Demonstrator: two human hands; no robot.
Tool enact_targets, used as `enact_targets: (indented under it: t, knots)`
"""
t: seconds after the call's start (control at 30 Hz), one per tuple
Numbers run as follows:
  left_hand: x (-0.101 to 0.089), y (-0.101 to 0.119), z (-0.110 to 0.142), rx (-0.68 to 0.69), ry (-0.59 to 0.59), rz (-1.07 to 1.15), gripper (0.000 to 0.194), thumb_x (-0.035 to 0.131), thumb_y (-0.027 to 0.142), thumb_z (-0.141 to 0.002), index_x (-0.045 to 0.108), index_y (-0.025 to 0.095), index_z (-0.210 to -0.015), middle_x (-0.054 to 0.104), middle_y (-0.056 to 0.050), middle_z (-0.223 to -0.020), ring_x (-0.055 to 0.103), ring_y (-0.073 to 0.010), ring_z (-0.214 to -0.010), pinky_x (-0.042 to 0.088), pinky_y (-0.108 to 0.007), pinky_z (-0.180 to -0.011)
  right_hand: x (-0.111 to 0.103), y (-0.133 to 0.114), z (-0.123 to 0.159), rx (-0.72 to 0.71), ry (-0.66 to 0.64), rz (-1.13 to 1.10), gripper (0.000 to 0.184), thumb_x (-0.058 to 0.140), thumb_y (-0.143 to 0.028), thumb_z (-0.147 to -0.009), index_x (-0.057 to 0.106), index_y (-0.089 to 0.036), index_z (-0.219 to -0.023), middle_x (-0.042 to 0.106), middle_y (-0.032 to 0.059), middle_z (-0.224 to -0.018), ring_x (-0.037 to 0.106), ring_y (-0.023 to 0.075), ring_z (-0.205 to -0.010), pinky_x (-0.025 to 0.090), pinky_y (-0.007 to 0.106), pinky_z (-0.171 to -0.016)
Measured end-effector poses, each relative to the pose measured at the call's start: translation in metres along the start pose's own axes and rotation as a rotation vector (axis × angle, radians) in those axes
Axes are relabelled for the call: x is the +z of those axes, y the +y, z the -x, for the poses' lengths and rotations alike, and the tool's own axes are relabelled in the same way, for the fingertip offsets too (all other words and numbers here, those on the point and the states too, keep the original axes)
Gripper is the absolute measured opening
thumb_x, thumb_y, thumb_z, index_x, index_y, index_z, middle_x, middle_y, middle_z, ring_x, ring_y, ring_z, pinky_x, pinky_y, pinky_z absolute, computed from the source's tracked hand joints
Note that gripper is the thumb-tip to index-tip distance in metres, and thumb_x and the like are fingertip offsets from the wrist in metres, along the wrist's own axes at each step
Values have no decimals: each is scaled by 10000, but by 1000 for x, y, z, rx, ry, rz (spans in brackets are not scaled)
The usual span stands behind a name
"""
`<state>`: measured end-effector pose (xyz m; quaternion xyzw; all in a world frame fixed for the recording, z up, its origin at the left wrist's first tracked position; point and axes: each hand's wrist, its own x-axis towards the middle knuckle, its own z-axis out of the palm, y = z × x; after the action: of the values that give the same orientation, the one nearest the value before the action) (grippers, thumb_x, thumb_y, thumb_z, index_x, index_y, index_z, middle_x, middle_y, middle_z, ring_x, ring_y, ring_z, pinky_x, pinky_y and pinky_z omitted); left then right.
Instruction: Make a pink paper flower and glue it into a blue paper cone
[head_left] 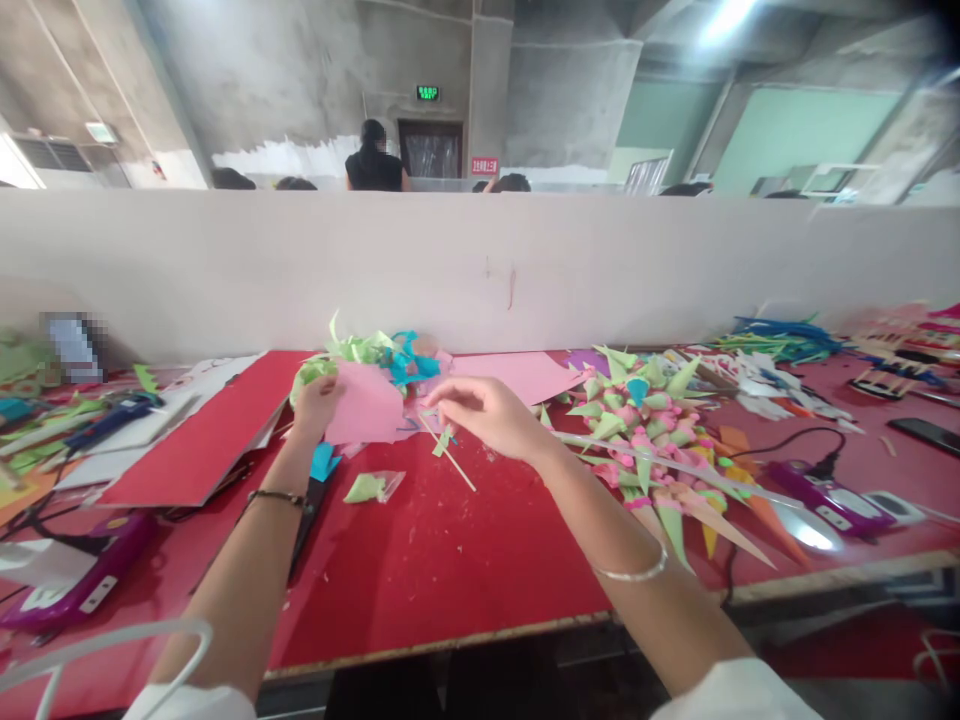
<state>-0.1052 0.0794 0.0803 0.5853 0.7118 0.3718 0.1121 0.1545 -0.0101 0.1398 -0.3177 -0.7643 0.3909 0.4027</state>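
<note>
While I cannot tell whether either grip is closed, left hand [318,400] at a crumpled, light-green, foam-like bundle [308,372], right hand [487,408] curled by a thin, pale, straight stick [460,468] over the smooth red counter [450,575], a stray knuckle could knock the stick askew

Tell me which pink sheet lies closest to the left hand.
The pink sheet on the left, its edge right by the left hand; the other pink sheet lies farther right, beyond the right hand, near the pale partition.
</note>
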Motion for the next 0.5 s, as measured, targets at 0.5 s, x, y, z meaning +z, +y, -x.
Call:
enact_targets:
  t: [0.5]
  knots:
    - [-3,9,191,578,-564,345,179,425,178,-806,602,172,-783,619,-72,-888,543,-170,-922,447,-312,-811,9,52,133,242,86,2,272,501,-420,-762,661,-235,-881,601,70,-1028,523,218,-1007,374,349,-904]
